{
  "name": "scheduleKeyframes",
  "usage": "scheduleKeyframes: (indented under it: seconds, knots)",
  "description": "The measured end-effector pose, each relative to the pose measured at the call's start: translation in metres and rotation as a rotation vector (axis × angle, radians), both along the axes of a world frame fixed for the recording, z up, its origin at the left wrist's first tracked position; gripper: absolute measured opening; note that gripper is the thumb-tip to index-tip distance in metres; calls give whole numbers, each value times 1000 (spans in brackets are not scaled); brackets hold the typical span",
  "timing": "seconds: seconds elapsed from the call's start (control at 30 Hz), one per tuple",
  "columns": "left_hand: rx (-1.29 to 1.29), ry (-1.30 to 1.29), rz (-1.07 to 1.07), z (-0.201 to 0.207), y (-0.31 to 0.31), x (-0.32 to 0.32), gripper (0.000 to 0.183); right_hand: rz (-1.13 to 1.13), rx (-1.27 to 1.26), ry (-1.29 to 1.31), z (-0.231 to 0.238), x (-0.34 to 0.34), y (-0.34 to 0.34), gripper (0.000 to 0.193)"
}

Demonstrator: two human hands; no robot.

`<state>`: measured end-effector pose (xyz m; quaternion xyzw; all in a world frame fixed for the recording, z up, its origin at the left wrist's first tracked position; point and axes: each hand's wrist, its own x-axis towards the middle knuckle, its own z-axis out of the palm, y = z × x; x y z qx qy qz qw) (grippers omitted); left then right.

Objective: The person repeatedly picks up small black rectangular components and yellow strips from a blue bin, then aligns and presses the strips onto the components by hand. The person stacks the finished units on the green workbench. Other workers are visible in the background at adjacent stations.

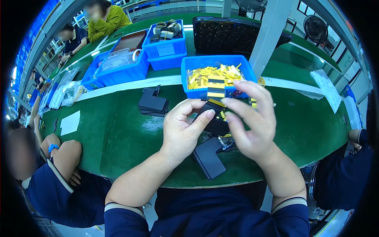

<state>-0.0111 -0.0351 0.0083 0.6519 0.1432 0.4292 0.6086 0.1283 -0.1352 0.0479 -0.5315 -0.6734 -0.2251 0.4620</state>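
Observation:
My left hand (179, 126) grips a small flat black piece (216, 125) between thumb and fingers, above the middle of the green table. A yellow strip (216, 102) lies along the piece's upper edge. Just to its right is my right hand (254, 126), fingers spread and curved toward the piece, with nothing visible in them. Whether its fingertips touch the piece I cannot tell. Below the hands lies a stack of black L-shaped pieces (210, 158); another black stack (153, 103) sits farther left. Beyond the hands, a blue bin (193, 94) holds many small yellow pieces (201, 77).
A striped yellow-and-black strip (216, 82) hangs over the bin's front. More blue bins (126, 73) stand at the back left, a black tray (225, 35) behind. A grey post (272, 35) rises at right. Co-workers sit on both sides; white paper (70, 123) lies left.

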Motion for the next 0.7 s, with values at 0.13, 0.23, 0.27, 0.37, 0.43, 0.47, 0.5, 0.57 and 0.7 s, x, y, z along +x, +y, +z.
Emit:
scheduleKeyframes:
  seconds: [0.13, 0.23, 0.27, 0.37, 0.43, 0.47, 0.5, 0.57, 0.7]
  knots:
    - [155, -18, 110, -1, -7, 2, 17, -29, 0, -33, -8, -2, 4, 27]
    - [398, 53, 209, -3, -7, 3, 17, 41, -32, 115, -12, 0, 5, 23]
    - [460, 71, 216, -1, -7, 2, 18, 75, -57, 177, -13, 0, 5, 22]
    - [626, 106, 234, 6, -8, 1, 19, 67, -81, 93, -4, 3, 4, 18]
    - [714, 106, 249, 7, -8, 1, 20, 62, -115, 50, -3, 5, 1, 17]
    - [721, 106, 242, 8, -8, 1, 20, 71, -133, 47, -3, 6, 0, 16]
    - [728, 106, 235, 8, -7, 1, 20, 80, -151, 44, -3, 7, 0, 16]
    - [754, 105, 226, 8, -7, 1, 21, 97, -139, -32, -2, 7, 0, 16]
    - [808, 119, 200, 8, -7, 1, 21, 183, -128, -105, 3, 8, -1, 16]
